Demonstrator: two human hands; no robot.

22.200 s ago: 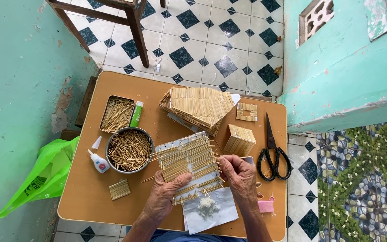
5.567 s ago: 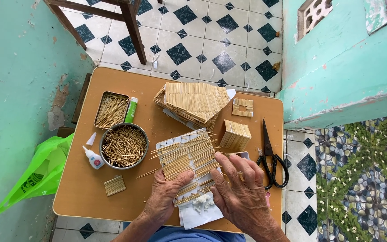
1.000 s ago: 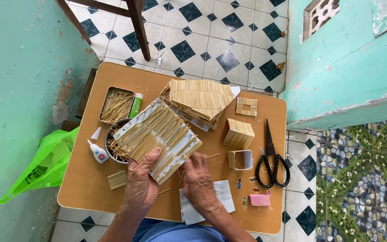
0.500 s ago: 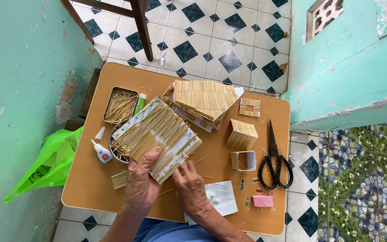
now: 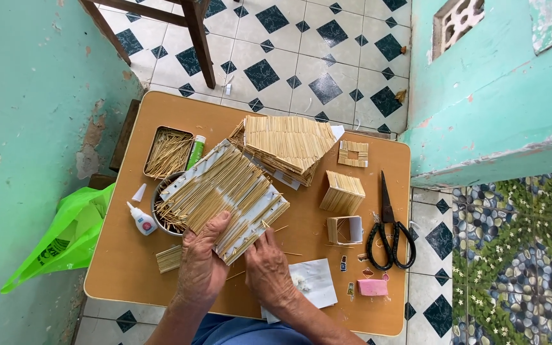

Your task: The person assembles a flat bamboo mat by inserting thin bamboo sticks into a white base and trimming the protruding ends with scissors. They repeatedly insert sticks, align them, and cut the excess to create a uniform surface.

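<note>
— Holding the stick panel [image 5: 222, 195] tilted above the counter [image 5: 122, 268], we have its far corner over the bowl [image 5: 158, 203]; bare wood lies free at our near left.

— Our left hand [image 5: 200, 265] grips its near edge, thumb on top. Our right hand [image 5: 266, 267] pinches the near corner, fingers closed on it.

— Scissors [image 5: 391, 230] lie well right; tiled floor [image 5: 301, 57] and green walls [image 5: 33, 96] surround us.

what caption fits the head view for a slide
Both hands, left hand and right hand, hold a stick panel over a wooden table.
</note>
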